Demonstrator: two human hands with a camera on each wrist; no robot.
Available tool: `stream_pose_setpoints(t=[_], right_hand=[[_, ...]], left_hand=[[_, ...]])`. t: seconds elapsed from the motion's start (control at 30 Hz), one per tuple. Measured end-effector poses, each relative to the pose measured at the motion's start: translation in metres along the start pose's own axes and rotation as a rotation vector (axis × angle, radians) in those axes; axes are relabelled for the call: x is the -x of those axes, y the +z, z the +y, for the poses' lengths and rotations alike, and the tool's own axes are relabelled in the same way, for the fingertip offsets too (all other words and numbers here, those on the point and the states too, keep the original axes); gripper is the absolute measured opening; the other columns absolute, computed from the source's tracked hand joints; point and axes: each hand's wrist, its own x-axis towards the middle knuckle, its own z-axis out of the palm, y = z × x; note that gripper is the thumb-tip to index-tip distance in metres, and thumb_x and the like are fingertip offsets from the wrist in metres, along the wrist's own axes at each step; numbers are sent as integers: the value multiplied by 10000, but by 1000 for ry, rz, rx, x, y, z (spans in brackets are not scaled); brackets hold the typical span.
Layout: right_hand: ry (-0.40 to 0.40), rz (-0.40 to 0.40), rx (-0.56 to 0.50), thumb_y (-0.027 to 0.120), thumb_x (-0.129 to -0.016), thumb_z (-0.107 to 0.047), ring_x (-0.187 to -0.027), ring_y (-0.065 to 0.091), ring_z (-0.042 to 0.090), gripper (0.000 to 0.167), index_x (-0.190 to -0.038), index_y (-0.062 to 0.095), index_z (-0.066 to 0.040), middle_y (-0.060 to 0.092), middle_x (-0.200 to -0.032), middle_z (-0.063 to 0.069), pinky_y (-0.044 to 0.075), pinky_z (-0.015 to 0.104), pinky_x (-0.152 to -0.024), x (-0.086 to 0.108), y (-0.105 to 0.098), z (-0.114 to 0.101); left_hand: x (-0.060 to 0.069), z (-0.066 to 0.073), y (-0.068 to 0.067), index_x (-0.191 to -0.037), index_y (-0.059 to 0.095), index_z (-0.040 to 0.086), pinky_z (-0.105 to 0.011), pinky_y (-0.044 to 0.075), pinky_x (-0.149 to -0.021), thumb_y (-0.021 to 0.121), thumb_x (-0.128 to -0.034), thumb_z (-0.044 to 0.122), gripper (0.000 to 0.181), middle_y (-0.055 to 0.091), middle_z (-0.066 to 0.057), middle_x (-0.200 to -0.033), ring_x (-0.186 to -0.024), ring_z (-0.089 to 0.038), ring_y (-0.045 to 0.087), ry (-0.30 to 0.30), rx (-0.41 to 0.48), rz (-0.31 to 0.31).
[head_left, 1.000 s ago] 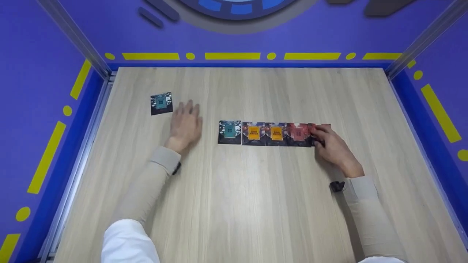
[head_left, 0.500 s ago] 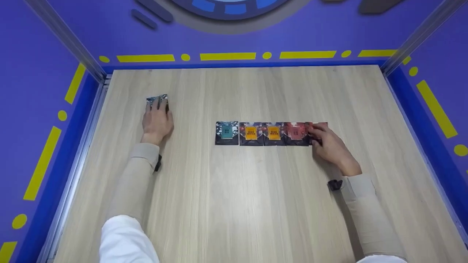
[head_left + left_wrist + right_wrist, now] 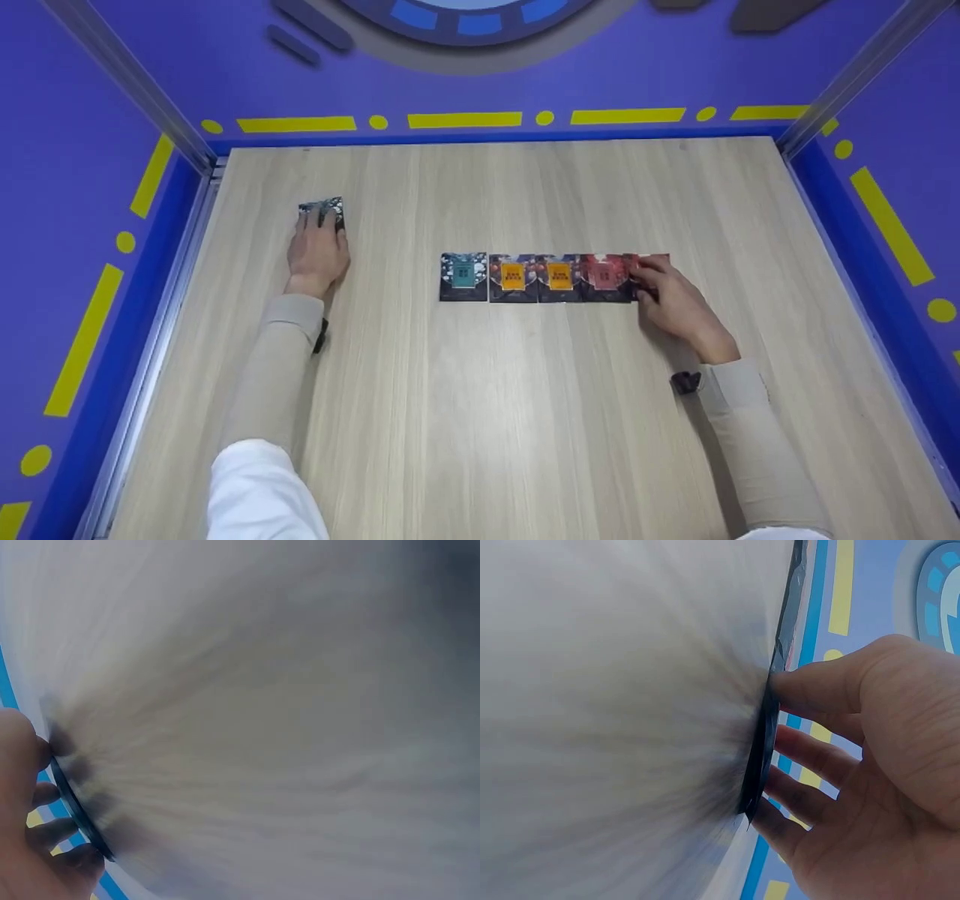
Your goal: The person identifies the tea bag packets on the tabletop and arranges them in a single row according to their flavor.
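Note:
In the head view my left hand [image 3: 318,259] lies over a teal-and-black sachet [image 3: 322,202] at the table's left, its fingers stretched across the front. The left wrist view has the fingertips touching this thin dark sachet [image 3: 79,806] flat on the table. At the right end of a row, my right hand [image 3: 684,307] holds a red sachet [image 3: 660,259] between thumb and bent fingers, covering most of it. Leftward from there, edges touching or nearly so, lie another red sachet [image 3: 606,277], two orange-labelled sachets [image 3: 559,277], and a teal sachet [image 3: 463,277].
The pale wooden table [image 3: 495,420] is flanked by blue panels with yellow dashes. A blue back wall [image 3: 480,97] stands beyond its far edge. Wood surface separates the row from the left-hand sachet.
My left hand has moved leftward from beside the lone teal sachet onto it, then stays there. The right hand keeps its place on the end red sachet. The camera view has shifted slightly.

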Motion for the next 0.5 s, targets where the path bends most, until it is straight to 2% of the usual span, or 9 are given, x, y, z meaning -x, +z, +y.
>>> stream_pose_setpoints(t=[0.23,0.5], right_hand=[[-14,5,5,623,-1013,14,-1443,481,509,472,-1479,577,73,484,-1559,282,413,666,-1174,0,0,-1],[-13,1,15,618,-1016,-3,-1444,476,508,460,-1468,585,73,476,-1559,274,408,663,-1177,0,0,-1]], left_hand=[[4,4,1,-1594,408,-48,-665,338,-1242,387,-1122,233,550,326,-333,-1667,-1555,-541,295,11,9,12],[10,10,3,-1602,416,-21,-660,353,-1237,397,-1115,244,555,332,-322,-1670,-1555,-533,305,-9,20,-13]])
